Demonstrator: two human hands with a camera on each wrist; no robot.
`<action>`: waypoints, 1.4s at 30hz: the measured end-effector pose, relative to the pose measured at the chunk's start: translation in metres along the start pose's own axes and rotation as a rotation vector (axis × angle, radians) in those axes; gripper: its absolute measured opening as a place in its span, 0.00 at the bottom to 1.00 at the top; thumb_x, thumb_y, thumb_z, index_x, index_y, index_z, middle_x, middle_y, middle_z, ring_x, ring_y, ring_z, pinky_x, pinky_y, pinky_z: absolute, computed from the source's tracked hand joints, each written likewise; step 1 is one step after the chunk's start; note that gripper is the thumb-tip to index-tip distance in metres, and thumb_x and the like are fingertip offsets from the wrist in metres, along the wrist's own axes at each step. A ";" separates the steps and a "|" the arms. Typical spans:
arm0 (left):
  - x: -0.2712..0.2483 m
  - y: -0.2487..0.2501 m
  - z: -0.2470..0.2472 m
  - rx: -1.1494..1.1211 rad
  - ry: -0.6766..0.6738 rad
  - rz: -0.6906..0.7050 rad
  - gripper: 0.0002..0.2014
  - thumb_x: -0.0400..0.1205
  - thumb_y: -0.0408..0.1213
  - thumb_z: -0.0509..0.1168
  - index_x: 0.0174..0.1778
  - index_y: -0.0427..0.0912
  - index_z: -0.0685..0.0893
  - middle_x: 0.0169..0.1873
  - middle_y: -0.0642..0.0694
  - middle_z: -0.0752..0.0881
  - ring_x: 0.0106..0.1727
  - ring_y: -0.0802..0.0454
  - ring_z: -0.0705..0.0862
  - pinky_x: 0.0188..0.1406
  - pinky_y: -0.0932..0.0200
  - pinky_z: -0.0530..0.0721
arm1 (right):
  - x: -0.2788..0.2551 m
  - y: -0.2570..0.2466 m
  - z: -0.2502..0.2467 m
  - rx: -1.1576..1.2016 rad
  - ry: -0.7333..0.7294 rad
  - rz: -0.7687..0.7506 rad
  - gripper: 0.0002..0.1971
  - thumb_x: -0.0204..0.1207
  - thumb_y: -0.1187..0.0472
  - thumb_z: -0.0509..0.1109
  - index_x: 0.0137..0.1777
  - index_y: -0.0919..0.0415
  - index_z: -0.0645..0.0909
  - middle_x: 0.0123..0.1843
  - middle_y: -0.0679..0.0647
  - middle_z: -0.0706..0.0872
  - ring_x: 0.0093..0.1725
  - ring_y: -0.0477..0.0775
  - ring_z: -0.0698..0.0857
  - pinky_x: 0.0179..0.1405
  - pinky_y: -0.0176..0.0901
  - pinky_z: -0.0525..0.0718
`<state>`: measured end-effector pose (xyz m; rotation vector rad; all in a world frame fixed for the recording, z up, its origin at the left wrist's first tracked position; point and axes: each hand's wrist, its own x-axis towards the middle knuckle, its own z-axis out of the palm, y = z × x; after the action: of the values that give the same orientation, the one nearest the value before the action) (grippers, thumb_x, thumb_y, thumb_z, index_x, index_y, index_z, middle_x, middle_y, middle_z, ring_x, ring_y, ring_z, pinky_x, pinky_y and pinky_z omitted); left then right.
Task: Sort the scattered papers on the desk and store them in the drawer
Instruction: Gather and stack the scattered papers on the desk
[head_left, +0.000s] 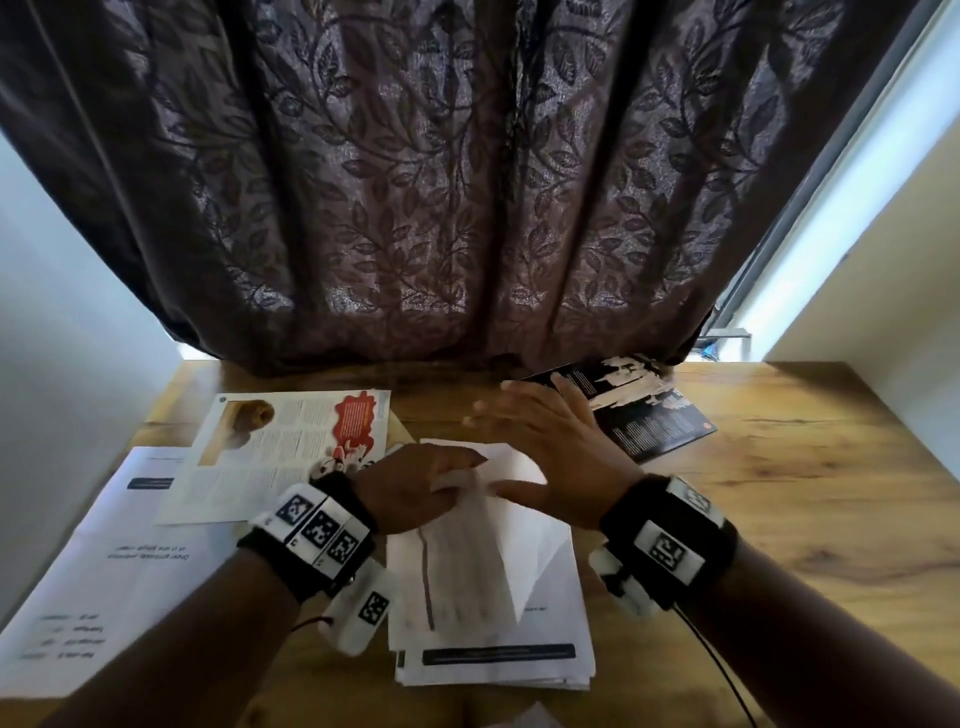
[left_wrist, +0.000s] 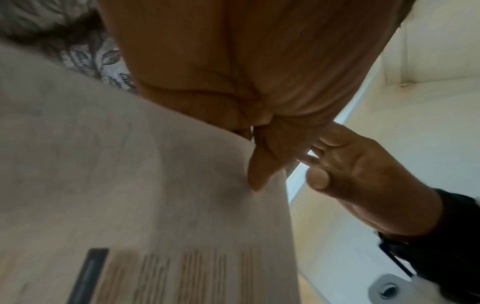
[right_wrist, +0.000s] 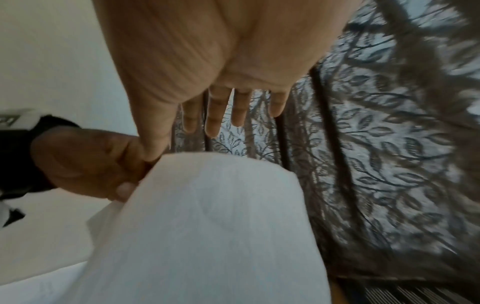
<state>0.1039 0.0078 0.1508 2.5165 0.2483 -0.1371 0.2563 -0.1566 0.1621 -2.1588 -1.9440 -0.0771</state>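
We find the left hand pinching the top sheet, which runs lengthwise back toward the wrists. The right hand lies flat and spread, holding nothing, nearest the dark leaflet beyond it.

dim room | daylight through curtain | wrist views blurred

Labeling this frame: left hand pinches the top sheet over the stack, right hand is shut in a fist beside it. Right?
Not quite. The left hand does pinch the top sheet over the stack, but the right hand is no fist: its fingers are straight and spread, as the right wrist view shows.
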 end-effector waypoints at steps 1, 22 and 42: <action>0.004 -0.002 -0.002 0.004 -0.002 0.025 0.18 0.85 0.33 0.63 0.72 0.43 0.79 0.69 0.50 0.81 0.69 0.52 0.79 0.54 0.87 0.64 | 0.008 0.000 -0.001 -0.031 -0.036 -0.019 0.27 0.79 0.35 0.66 0.76 0.40 0.74 0.76 0.41 0.76 0.82 0.46 0.64 0.84 0.68 0.42; -0.012 -0.074 0.102 -0.331 0.150 -0.698 0.15 0.81 0.51 0.65 0.53 0.44 0.84 0.49 0.47 0.89 0.50 0.48 0.86 0.56 0.50 0.84 | -0.099 0.051 0.154 0.773 0.118 1.213 0.06 0.75 0.60 0.78 0.40 0.59 0.85 0.42 0.59 0.92 0.43 0.61 0.90 0.49 0.53 0.90; 0.019 -0.061 0.125 -0.410 0.255 -0.820 0.34 0.69 0.53 0.77 0.67 0.45 0.74 0.67 0.41 0.78 0.69 0.40 0.77 0.69 0.45 0.78 | -0.104 0.021 0.165 0.457 -0.098 1.040 0.08 0.79 0.47 0.71 0.49 0.49 0.79 0.52 0.47 0.77 0.43 0.50 0.81 0.46 0.44 0.80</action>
<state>0.1044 -0.0128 0.0117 1.8856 1.2633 -0.0744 0.2460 -0.2252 -0.0217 -2.5273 -0.5671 0.5847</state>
